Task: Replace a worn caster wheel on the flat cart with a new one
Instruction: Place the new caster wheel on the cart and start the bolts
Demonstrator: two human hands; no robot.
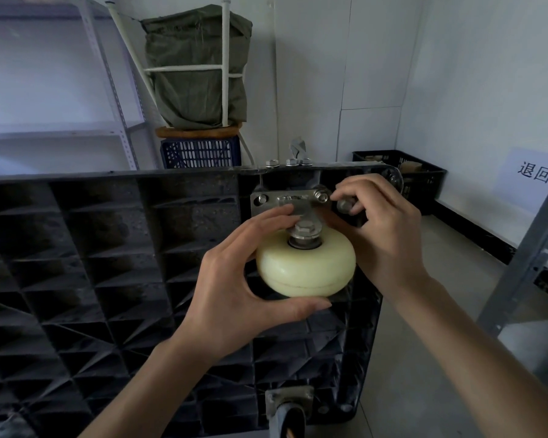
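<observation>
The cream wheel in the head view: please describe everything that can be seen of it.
The cream wheel is a smooth, rounded caster wheel, plastic by its look, with a thin seam line low on its tread. A steel axle bolt with a hex head and washers passes through its hub. It sits in front of a metal mounting plate on the ribbed black underside of the cart. The left hand grips it, thumb below and fingers above. The right hand touches its right side, fingers curled near a plate bolt.

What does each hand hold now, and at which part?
The left hand grips the cream caster wheel around its rim, thumb under, fingers over. The right hand pinches a nut at the mounting plate corner.
</observation>
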